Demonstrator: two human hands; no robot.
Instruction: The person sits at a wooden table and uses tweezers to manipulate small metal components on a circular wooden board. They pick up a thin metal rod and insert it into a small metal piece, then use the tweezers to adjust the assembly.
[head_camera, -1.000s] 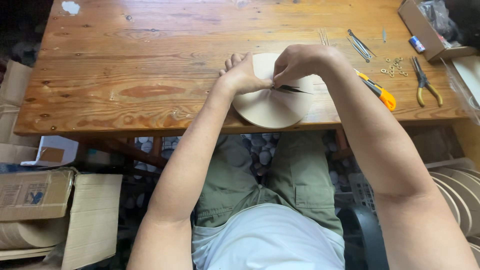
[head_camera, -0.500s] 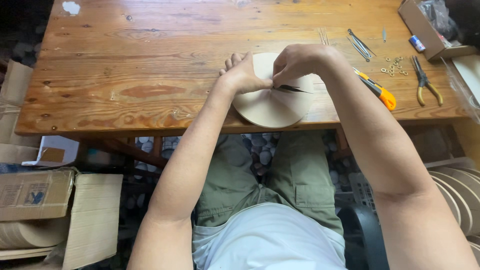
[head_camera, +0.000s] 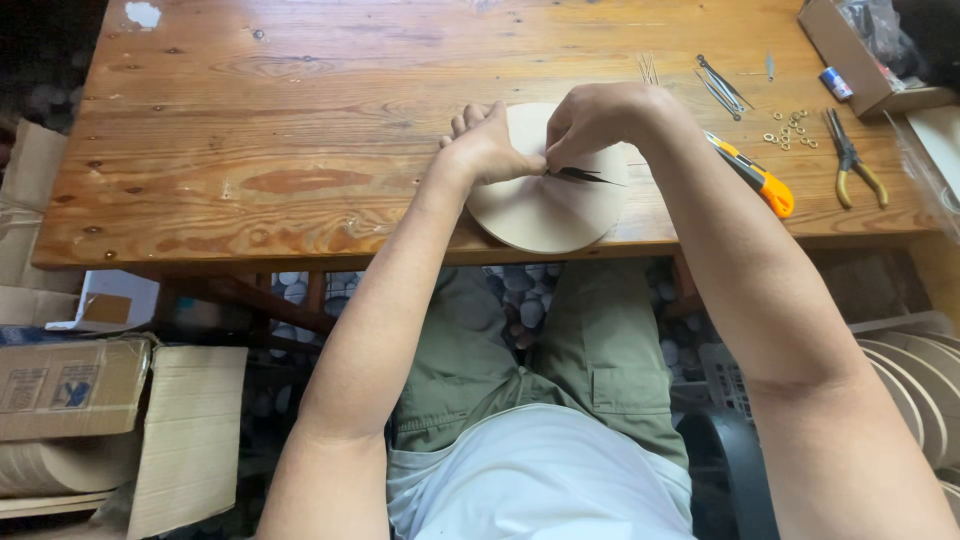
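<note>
A pale round wooden disc (head_camera: 550, 205) lies at the brown plank table's (head_camera: 300, 150) near edge; left hand (head_camera: 490, 150) presses it flat, right hand (head_camera: 590, 120) pinches a thin dark pointed piece (head_camera: 585, 177) at its centre. The disc looks light and stiff, best held by its rim

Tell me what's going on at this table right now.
A seated person works on a round wooden disc that overhangs the near edge of a wooden table. The left hand presses on the disc while the right hand pinches thin dark pointed pieces at its centre. An orange utility knife, pliers and small metal rings lie to the right, untouched.
</note>
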